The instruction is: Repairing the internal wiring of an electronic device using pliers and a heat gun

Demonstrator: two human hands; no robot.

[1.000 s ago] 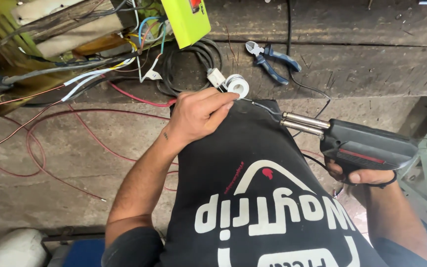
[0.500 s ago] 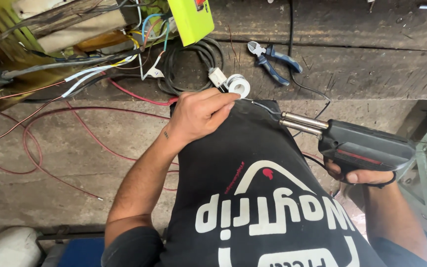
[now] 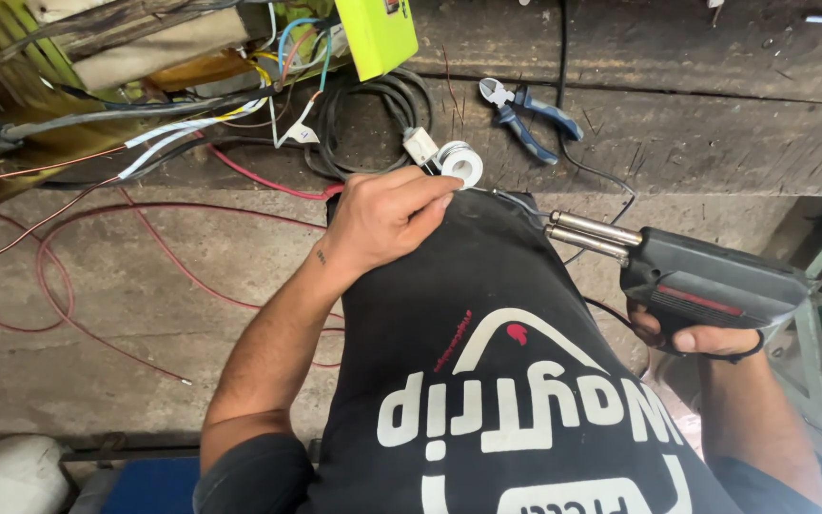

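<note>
We are gripping the soldering gun (image 3: 696,281) in our closed right hand (image 3: 706,338), its long axis lying sideways, tip pointing left toward our left hand (image 3: 382,219), whose fingers are pinching shut, contents unclear, just beside the tip.

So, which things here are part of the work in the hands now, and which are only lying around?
In use:
- left hand, fingers pinched at the edge of the black cloth
- right hand, gripping the soldering gun
- thin wire at the gun's tip

Lying about:
- blue-handled cutters
- white tape roll
- coiled black cable
- red wire
- yellow-green box
</note>
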